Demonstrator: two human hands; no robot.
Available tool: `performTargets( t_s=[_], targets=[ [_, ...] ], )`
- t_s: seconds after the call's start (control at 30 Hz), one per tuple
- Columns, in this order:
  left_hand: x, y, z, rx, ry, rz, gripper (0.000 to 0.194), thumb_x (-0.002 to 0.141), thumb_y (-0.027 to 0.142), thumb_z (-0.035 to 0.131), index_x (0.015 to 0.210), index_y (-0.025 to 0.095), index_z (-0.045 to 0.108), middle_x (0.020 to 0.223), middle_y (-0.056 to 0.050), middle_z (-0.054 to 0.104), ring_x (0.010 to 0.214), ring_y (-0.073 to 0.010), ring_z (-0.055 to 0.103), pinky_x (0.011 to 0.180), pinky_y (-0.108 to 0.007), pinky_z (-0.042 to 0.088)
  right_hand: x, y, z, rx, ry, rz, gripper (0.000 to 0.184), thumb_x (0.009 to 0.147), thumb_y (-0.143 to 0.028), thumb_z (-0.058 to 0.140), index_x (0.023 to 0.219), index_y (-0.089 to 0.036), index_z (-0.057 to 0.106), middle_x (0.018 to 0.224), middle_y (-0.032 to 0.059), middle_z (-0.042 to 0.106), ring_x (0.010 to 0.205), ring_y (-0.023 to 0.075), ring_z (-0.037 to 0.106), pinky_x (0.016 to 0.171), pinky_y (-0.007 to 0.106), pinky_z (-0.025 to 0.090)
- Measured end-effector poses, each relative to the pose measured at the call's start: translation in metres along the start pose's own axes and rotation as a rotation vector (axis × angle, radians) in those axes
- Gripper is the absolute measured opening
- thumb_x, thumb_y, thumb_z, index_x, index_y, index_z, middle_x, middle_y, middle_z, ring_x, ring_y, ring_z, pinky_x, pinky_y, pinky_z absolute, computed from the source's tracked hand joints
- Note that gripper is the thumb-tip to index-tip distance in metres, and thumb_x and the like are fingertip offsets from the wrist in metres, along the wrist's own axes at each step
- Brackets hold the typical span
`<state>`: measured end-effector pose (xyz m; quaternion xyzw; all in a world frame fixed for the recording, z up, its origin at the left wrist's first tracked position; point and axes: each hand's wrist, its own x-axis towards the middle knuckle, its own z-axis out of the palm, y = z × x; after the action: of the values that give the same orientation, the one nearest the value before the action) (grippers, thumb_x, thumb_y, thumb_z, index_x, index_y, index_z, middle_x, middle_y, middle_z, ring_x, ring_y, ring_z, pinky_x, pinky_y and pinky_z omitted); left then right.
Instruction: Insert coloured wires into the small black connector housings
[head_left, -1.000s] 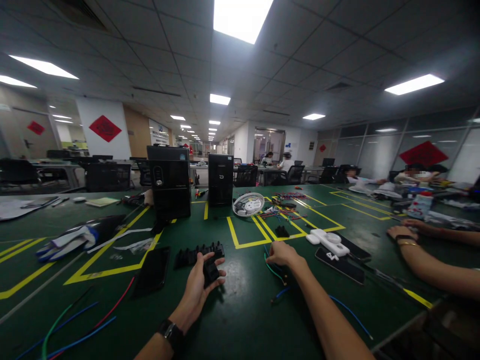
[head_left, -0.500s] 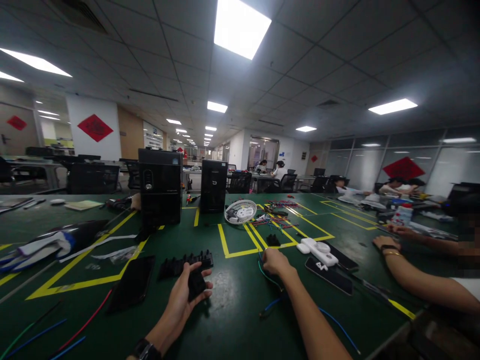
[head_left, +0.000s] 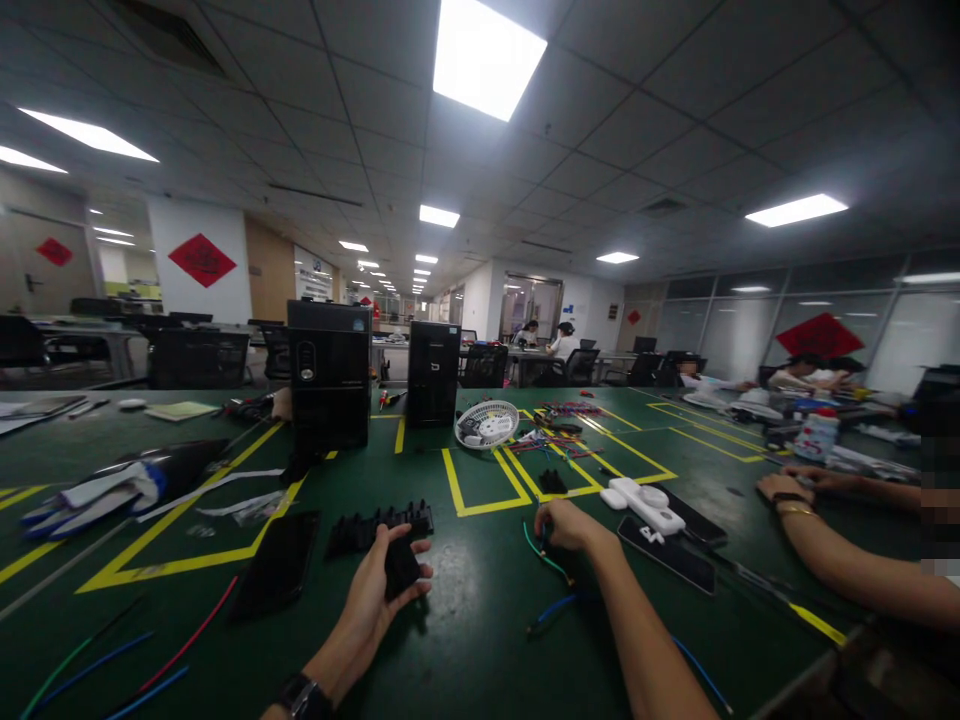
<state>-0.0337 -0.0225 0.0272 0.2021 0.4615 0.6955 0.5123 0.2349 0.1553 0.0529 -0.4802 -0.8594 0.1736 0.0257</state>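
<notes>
My left hand (head_left: 386, 575) holds a small black block-shaped part (head_left: 402, 568), its palm turned up and fingers curled around it. Just behind it, a row of black plastic parts (head_left: 367, 530) lies on the table. My right hand (head_left: 564, 522) is closed in a pinch, fingertips down, on what looks like a thin blue wire, mostly hidden by the fingers. Beside these fingertips a green wire (head_left: 549, 562) lies curved on the table. Nearer to me is a blue wire (head_left: 551, 610), partly hidden by my right forearm. Another small black part (head_left: 553, 481) sits beyond my right hand.
Two black computer towers (head_left: 328, 375) stand at the back. A white basket (head_left: 487, 425) and a pile of wires (head_left: 559, 440) lie behind my hands. Phones and a white charger (head_left: 643, 503) are at right, near a co-worker's arms (head_left: 817, 545). A dark tablet (head_left: 276, 563) lies left.
The view has shifted slightly, moving everything a little to the right. My right hand's fingertips have closed and lifted slightly beside the green wire. My left hand still holds the black part.
</notes>
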Motion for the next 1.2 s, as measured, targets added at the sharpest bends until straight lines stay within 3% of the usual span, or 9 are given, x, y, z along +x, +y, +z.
performTargets(
  t_s=[0.2,0.4,0.63,0.73,0.83,1.0,1.1,1.2],
  targets=[
    [-0.001,0.000,0.000,0.036,-0.004,0.011,0.040,0.089,0.044,0.044,0.116,0.017,0.051,0.093,-0.014,0.069,0.061,-0.0210,0.067,0.060,-0.040,0.055,-0.002,0.003,-0.005,0.010,-0.028,-0.034,0.019,0.065,-0.009,0.066,0.079,-0.020,0.074,0.079,0.0006,0.070,0.075,0.0145,0.062,0.065,0.020,0.041],
    [-0.007,0.006,0.005,0.054,0.039,0.023,0.037,0.090,0.040,0.043,0.117,0.016,0.052,0.092,-0.014,0.069,0.060,-0.0207,0.067,0.059,-0.041,0.056,-0.008,0.001,-0.011,-0.032,0.072,0.026,0.018,0.067,-0.010,0.065,0.081,-0.019,0.072,0.094,0.0062,0.068,0.102,0.0241,0.056,0.082,0.032,0.039],
    [-0.001,0.002,-0.001,0.054,0.013,0.042,0.036,0.090,0.039,0.043,0.115,0.016,0.054,0.093,-0.014,0.070,0.063,-0.0223,0.068,0.062,-0.044,0.056,-0.006,-0.003,-0.003,-0.036,0.068,0.029,0.017,0.072,-0.007,0.059,0.078,-0.019,0.069,0.085,0.0032,0.068,0.090,0.0216,0.059,0.087,0.042,0.033],
    [0.000,0.002,-0.002,0.057,0.029,0.053,0.036,0.091,0.039,0.041,0.116,0.016,0.054,0.092,-0.014,0.070,0.062,-0.0220,0.068,0.061,-0.043,0.057,-0.009,-0.005,-0.004,-0.030,0.135,0.019,0.018,0.076,-0.006,0.055,0.080,-0.018,0.067,0.083,0.0026,0.068,0.089,0.0208,0.059,0.090,0.043,0.029],
    [0.001,0.003,0.000,0.034,0.028,0.072,0.035,0.091,0.037,0.040,0.115,0.015,0.054,0.090,-0.014,0.070,0.063,-0.0223,0.068,0.061,-0.041,0.057,-0.012,-0.013,-0.012,-0.004,0.268,-0.024,0.022,0.085,-0.009,0.046,0.094,-0.018,0.064,0.095,0.0066,0.066,0.095,0.0206,0.057,0.089,0.037,0.032],
    [0.005,0.010,0.001,-0.168,0.047,0.080,0.030,0.092,0.030,0.037,0.106,0.010,0.055,0.089,-0.017,0.070,0.077,-0.0258,0.070,0.070,-0.041,0.057,-0.011,-0.064,-0.008,0.104,0.441,-0.236,0.024,0.094,-0.018,0.038,0.108,-0.017,0.058,0.109,0.0086,0.062,0.100,0.0158,0.056,0.083,0.024,0.037],
    [0.005,0.014,0.001,-0.314,0.064,0.093,0.030,0.090,0.028,0.037,0.102,0.008,0.054,0.088,-0.019,0.070,0.083,-0.0268,0.070,0.075,-0.041,0.056,-0.014,-0.115,0.020,0.276,0.485,-0.427,0.020,0.094,-0.024,0.042,0.099,-0.017,0.060,0.088,0.0043,0.065,0.082,0.0154,0.060,0.073,0.023,0.040],
    [0.007,0.015,-0.002,-0.394,0.038,0.091,0.028,0.088,0.029,0.042,0.102,0.009,0.055,0.090,-0.018,0.070,0.086,-0.0263,0.069,0.077,-0.040,0.055,-0.025,-0.157,0.049,0.378,0.389,-0.530,0.019,0.094,-0.028,0.043,0.094,-0.019,0.061,0.074,0.0001,0.064,0.067,0.0141,0.059,0.064,0.022,0.039]
  ],
)
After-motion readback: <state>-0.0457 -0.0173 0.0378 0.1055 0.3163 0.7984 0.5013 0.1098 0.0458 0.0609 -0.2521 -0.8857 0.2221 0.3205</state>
